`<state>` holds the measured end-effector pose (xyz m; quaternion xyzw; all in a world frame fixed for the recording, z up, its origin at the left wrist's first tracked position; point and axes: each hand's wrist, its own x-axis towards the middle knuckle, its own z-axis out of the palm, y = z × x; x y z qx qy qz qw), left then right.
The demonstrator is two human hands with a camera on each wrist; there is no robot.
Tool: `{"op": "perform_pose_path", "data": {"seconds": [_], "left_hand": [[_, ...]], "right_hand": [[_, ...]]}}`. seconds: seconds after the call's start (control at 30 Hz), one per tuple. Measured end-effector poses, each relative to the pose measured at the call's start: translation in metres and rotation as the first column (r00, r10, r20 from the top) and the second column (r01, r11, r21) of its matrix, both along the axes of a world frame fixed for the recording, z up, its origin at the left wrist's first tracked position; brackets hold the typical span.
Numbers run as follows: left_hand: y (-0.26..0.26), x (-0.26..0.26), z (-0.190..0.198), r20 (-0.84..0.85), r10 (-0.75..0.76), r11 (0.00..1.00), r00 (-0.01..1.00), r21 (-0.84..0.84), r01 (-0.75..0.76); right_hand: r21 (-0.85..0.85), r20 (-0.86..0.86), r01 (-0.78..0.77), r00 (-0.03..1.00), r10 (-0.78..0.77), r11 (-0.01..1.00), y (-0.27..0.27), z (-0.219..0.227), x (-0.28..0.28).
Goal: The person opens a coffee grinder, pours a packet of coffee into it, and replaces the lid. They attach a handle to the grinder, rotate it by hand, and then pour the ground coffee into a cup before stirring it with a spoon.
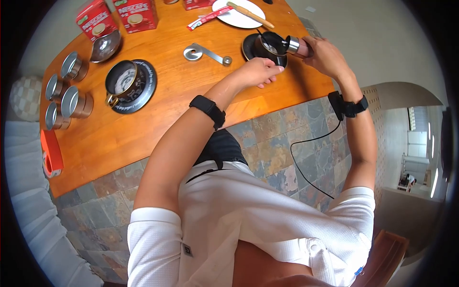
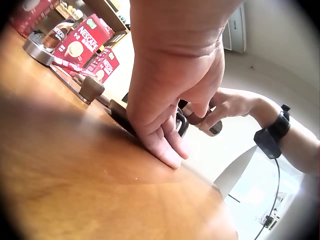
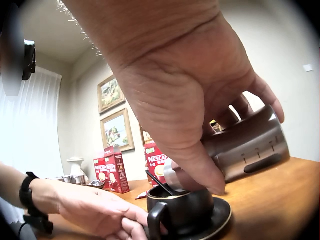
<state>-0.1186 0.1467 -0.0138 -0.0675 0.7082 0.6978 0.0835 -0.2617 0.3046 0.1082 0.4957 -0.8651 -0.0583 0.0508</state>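
Note:
Tilted on its side, a metal hand coffee grinder point(image 3: 250, 145) with marked lines is gripped by my right hand point(image 1: 325, 55). Its end sits at the rim of a black cup point(image 3: 187, 210) on a dark saucer point(image 3: 222, 220). A thin black stirrer point(image 3: 159, 182) leans in that cup. My left hand point(image 1: 258, 72) is beside the cup, its fingers loosely extended right at the cup handle point(image 3: 156, 217). In the left wrist view, those fingers point(image 2: 162, 150) point down close over the wooden table point(image 2: 100, 185).
A crank handle point(image 1: 210, 53) lies mid-table. To the left are a second black cup point(image 1: 112, 79) on a saucer, several metal cups point(image 1: 76, 103) and a glass bowl point(image 1: 106, 47). Behind stand Nescafe boxes point(image 1: 136, 16) and a white plate point(image 1: 234, 19) with a wooden-handled brush point(image 1: 251, 15).

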Motion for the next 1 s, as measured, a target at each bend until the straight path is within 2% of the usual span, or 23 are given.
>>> {"op": "perform_pose_path", "data": {"seconds": [0.03,0.1,0.13,0.17,0.2,0.23,0.3,0.33,0.4,0.43,0.5,0.57,0.63,0.7,0.73,0.8,0.83,0.9,1.0], "left_hand": [[-0.003,0.006,0.001,-0.002,0.019,1.000,1.000,0.000,-0.019],[-0.006,0.024,0.009,-0.156,0.037,0.991,0.987,-0.120,-0.056],[-0.011,0.038,0.016,-0.099,0.012,0.998,0.995,-0.059,-0.018],[-0.018,0.057,0.029,-0.096,0.024,0.998,0.995,-0.059,-0.030],[-0.026,0.077,0.040,-0.113,-0.028,0.999,0.993,-0.028,0.025],[-0.034,0.098,0.050,-0.131,-0.082,0.997,0.988,0.001,0.083],[-0.046,0.141,0.068,-0.158,-0.110,0.994,0.981,0.009,0.113],[-0.051,0.162,0.077,-0.117,-0.090,0.996,0.989,0.012,0.092],[-0.059,0.198,0.079,-0.065,-0.076,0.997,0.995,0.009,0.076],[-0.063,0.215,0.077,-0.049,-0.035,0.999,0.998,0.028,0.037],[-0.069,0.246,0.073,-0.029,-0.001,0.999,1.000,0.042,0.002],[-0.069,0.274,0.063,-0.015,0.188,0.971,0.982,0.151,-0.184],[-0.070,0.296,0.055,0.046,0.239,0.954,0.970,0.172,-0.244],[-0.071,0.316,0.045,0.037,0.335,0.942,0.942,0.022,-0.336],[-0.073,0.326,0.040,0.038,0.341,0.939,0.939,0.027,-0.342],[-0.073,0.343,0.032,0.007,0.498,0.867,0.867,-0.031,-0.497],[-0.071,0.349,0.029,0.008,0.504,0.863,0.864,-0.028,-0.504],[-0.067,0.359,0.024,-0.025,0.621,0.784,0.784,0.019,-0.621],[-0.060,0.367,0.016,-0.029,0.697,0.716,0.717,0.084,-0.693]], "right_hand": [[0.000,-0.002,-0.019,1.000,0.019,1.000,0.002,-0.001,-0.002],[-0.115,0.066,-0.029,0.997,0.036,0.993,0.010,-0.009,-0.007],[-0.114,0.067,-0.044,0.996,0.052,0.993,0.013,-0.013,-0.006],[-0.237,0.216,0.058,0.976,-0.005,0.970,0.015,-0.017,-0.003],[-0.335,0.370,0.177,0.928,-0.043,0.925,0.016,-0.020,0.002],[-0.335,0.377,0.172,0.925,-0.035,0.926,0.015,-0.023,0.009],[-0.469,0.584,0.276,0.810,0.060,0.839,0.010,-0.027,0.026],[-0.467,0.593,0.280,0.803,0.063,0.839,0.005,-0.027,0.034],[-0.526,0.622,0.211,0.756,0.204,0.824,-0.011,-0.024,0.055],[-0.527,0.629,0.217,0.750,0.205,0.822,-0.022,-0.026,0.066],[-0.626,0.673,0.202,0.628,0.390,0.753,-0.045,-0.032,0.089],[-0.573,0.732,0.184,0.554,0.397,0.799,-0.071,-0.051,0.097],[-0.482,0.805,0.072,0.430,0.409,0.873,-0.097,-0.053,0.118],[-0.551,0.762,0.036,0.429,0.485,0.834,-0.125,-0.061,0.143],[-0.517,0.788,0.031,0.407,0.461,0.856,-0.136,-0.067,0.148],[-0.544,0.775,0.009,0.390,0.498,0.839,-0.156,-0.080,0.153],[-0.576,0.757,-0.003,0.374,0.536,0.817,-0.165,-0.085,0.154],[-0.565,0.764,-0.015,0.367,0.530,0.825,-0.176,-0.094,0.153],[-0.564,0.733,-0.054,0.427,0.530,0.824,-0.189,-0.106,0.143]]}}
